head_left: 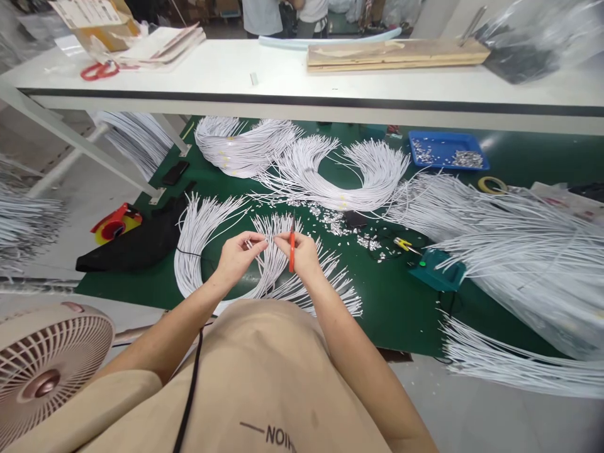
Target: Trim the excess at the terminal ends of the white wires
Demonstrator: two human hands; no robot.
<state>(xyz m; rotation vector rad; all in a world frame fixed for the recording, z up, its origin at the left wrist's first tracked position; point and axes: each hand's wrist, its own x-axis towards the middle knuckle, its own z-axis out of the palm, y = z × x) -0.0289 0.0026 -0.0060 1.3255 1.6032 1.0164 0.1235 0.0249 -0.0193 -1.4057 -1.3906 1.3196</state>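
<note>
My left hand (240,257) is closed in a pinch, with a small silvery piece (248,244) by its fingers; whether it grips a wire as well is too small to tell. Close on its right, my right hand (304,255) is closed around a slim tool with an orange-red handle (292,253) and a thin dark tip pointing away from me. The fingertips of both hands almost meet above a bundle of white wires (189,251), which lies curved on the green table. More loose white wire ends (340,283) fan out under my right wrist.
Small metal pieces (333,221) lie scattered beyond my hands. Further off are coiled white wires (245,148) and a blue tray (448,139). Yellow-handled pliers (403,244) and a teal device (438,270) are on the right; a fan (44,384) is at lower left. A white shelf (212,75) crosses behind.
</note>
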